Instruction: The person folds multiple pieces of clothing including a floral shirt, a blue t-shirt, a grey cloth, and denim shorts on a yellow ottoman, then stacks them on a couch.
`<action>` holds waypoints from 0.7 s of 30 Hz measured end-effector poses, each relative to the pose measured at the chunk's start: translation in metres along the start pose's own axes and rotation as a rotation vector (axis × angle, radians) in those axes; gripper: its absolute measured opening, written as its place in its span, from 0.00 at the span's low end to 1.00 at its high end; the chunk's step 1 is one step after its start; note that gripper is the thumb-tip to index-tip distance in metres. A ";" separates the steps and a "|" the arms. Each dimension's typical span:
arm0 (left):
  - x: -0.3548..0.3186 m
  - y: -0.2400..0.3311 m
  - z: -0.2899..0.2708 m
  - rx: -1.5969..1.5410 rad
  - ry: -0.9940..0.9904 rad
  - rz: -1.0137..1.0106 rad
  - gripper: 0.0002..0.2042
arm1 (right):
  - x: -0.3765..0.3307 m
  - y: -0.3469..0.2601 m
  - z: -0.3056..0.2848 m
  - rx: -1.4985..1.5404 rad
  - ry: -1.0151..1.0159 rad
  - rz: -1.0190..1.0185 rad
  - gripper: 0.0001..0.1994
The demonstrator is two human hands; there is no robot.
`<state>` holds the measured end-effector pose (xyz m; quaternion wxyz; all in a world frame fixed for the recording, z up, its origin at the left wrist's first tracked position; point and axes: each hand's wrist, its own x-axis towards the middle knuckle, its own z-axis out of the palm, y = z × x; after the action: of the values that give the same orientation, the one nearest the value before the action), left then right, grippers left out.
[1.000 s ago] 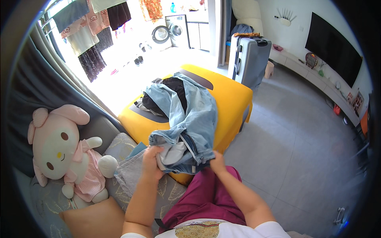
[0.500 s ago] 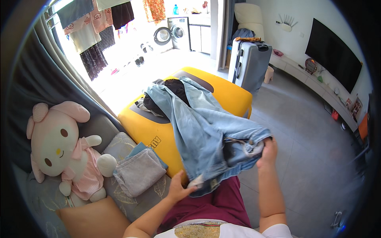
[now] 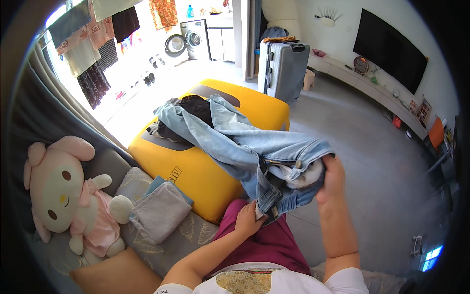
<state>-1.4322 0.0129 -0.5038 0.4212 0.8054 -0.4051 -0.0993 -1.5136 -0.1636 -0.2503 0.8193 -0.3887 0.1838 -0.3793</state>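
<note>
Fingers of the right hand (image 3: 332, 182) grip the waistband of a pair of light-blue denim jeans (image 3: 227, 142), some of them hidden by the cloth; those of the left hand (image 3: 248, 219) are closed on the waistband's nearer edge, above the person's magenta trousers (image 3: 274, 245). Between the hands the waist gapes, showing whitish lining. From there the jeans stretch away, their legs lying over a large yellow block with dark grey patches (image 3: 200, 174), against a crumpled black garment (image 3: 197, 109). Left of the block, a folded pale-grey cloth (image 3: 162, 211) lies over a folded blue cloth (image 3: 156, 183) on a grey leaf-patterned sofa (image 3: 198, 228). Farther left sits a pink-and-white plush toy (image 3: 62, 196); beyond the block stands a silver-grey hard-shell suitcase (image 3: 289, 73).
</note>
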 end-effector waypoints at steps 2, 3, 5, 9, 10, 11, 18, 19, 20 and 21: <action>0.002 -0.024 0.010 -0.264 -0.047 -0.059 0.26 | -0.007 -0.023 0.000 -0.031 0.069 -0.101 0.11; 0.003 -0.019 0.001 -0.264 -0.016 -0.053 0.18 | -0.006 -0.033 -0.007 0.003 0.171 -0.121 0.12; 0.013 0.000 -0.020 -0.462 0.126 0.020 0.17 | -0.011 -0.071 -0.024 0.098 0.355 -0.241 0.14; 0.049 0.069 -0.104 -1.082 0.276 -0.027 0.14 | -0.042 -0.125 -0.021 -0.008 0.104 -0.532 0.15; 0.051 0.085 -0.140 -1.381 0.306 -0.105 0.13 | -0.037 -0.115 -0.010 -0.066 0.008 -0.497 0.16; 0.059 0.127 -0.167 -1.562 0.192 -0.192 0.12 | -0.044 -0.116 0.002 -0.208 -0.051 -0.486 0.17; 0.165 0.140 -0.301 -1.273 0.309 -0.227 0.15 | 0.073 -0.121 0.031 -0.692 -0.214 0.004 0.24; 0.176 0.142 -0.328 -1.237 0.240 -0.164 0.16 | 0.082 -0.140 0.037 -0.686 -0.209 -0.101 0.26; 0.179 0.148 -0.352 -1.203 0.175 -0.099 0.16 | 0.082 -0.158 0.044 -0.681 -0.207 -0.209 0.28; 0.175 0.162 -0.364 -1.120 0.165 0.018 0.17 | 0.072 -0.170 0.051 -0.662 -0.174 -0.337 0.30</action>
<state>-1.2276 0.0501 -0.1212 0.8151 0.4607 -0.2633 -0.2322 -1.5178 -0.2633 -0.0871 0.5880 -0.6879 0.1597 -0.3944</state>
